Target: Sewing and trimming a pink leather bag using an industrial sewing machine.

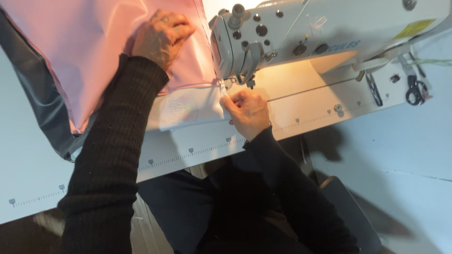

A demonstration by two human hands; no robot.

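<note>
The pink fabric (94, 42) is pressed flat by the left hand (161, 36), grip spread; its clear edge (223, 96) is pinched in the right hand (247, 113) beside the sewing machine (325, 33).

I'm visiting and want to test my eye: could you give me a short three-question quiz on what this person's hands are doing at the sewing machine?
1. True or false: the left hand lies flat on the pink fabric.
2. Which hand is nearest the needle of the sewing machine?
3. What lies on the table at far right: A scissors, B a cup?

Key: 1 true. 2 the right hand, pinching the fabric's edge. 3 A.
</note>
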